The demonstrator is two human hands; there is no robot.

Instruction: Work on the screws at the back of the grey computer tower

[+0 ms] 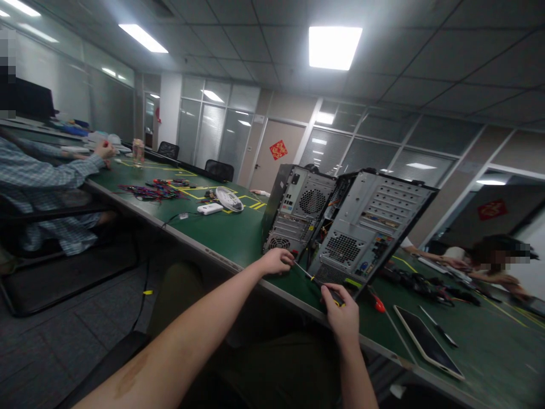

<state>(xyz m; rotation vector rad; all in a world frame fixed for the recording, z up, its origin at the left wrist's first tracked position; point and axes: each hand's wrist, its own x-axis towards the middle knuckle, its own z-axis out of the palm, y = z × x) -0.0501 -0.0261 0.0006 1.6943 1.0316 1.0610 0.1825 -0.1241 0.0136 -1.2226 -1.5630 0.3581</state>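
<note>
My right hand (344, 313) is wrapped round the dark, yellow-marked handle of a screwdriver (303, 271). Its thin metal shaft slants up and left to my left hand (276, 261). There my fingers are closed at the shaft's tip, close to the bottom of the left computer tower (286, 227); whether a small part is pinched in them is hidden. That tower stands upright with its rear panel, fan grilles and ports toward me. Against its right side leans a second computer tower (367, 218), tilted, with slot covers and a square vent on its back.
Right of the towers lie a red-handled tool (378, 304), a tablet-like device (428, 342), a slim pointed tool (439, 328) and black cables (426, 287). Further left are coloured wires (157, 190), a white power strip (210, 209) and a round white grille (230, 199). Other people sit at both sides.
</note>
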